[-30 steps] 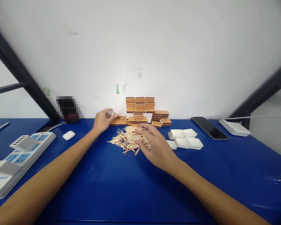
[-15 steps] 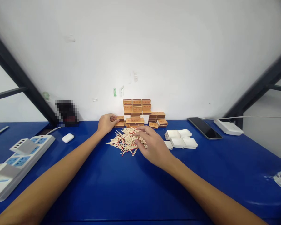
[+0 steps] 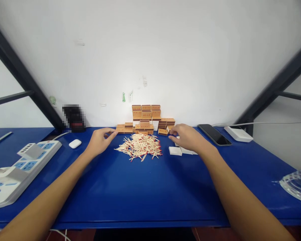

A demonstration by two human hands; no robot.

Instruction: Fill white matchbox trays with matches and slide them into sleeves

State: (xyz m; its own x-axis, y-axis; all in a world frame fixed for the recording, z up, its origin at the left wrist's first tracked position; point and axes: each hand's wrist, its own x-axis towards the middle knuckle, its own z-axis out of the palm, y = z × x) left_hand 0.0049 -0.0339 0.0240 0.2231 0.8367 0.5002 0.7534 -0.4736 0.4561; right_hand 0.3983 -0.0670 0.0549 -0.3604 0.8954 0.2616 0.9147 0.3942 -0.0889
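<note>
Left hand (image 3: 99, 140) hovers loose and empty beside the match pile (image 3: 140, 149). Right hand (image 3: 188, 138) is over the white trays (image 3: 175, 151), fingertips curled by a matchbox (image 3: 163, 131); can't tell if they grip.

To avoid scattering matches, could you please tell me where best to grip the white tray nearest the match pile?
Pinch the white tray across its two long sides from above, probably with the right hand hovering nearby: it lies flat, low and apart from the matches.
</note>
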